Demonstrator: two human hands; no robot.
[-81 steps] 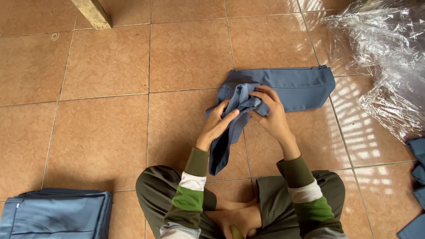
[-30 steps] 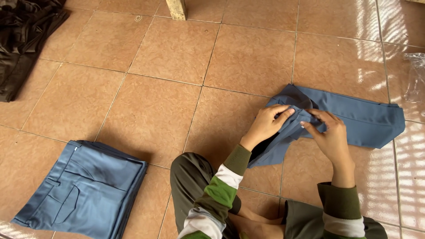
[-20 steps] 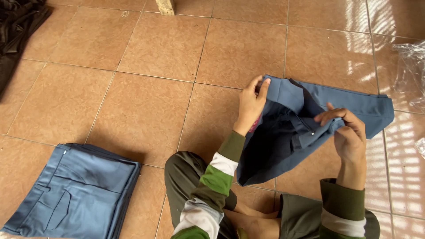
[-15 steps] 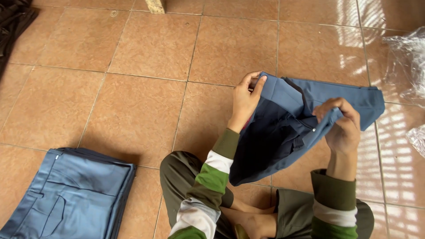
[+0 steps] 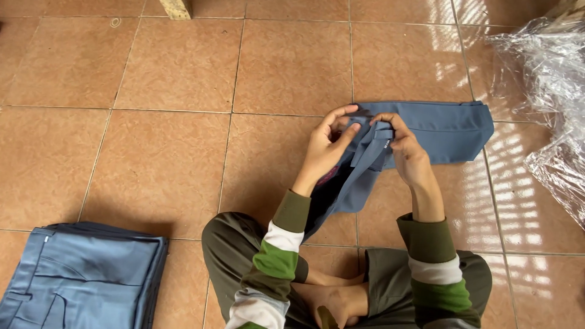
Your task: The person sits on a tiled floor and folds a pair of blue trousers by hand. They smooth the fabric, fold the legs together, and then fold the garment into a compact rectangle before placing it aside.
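A pair of grey-blue trousers [image 5: 445, 125] lies on the tiled floor in front of me, its legs stretched to the right. My left hand [image 5: 326, 146] and my right hand [image 5: 405, 149] both pinch the bunched waistband end of the trousers, close together, fingers curled into the cloth. The cloth between my hands is folded into a narrow strip. I sit cross-legged, with olive trousers and green-and-white striped sleeves showing below.
A stack of folded grey-blue trousers [image 5: 79, 277] lies at the lower left. Crumpled clear plastic wrap [image 5: 548, 97] covers the floor at the right edge. A wooden leg [image 5: 177, 7] stands at the top.
The trousers, lifted and opened between my hands half a second ago, are down on the floor again. My hands have come together at the waistband. The view has shifted right.
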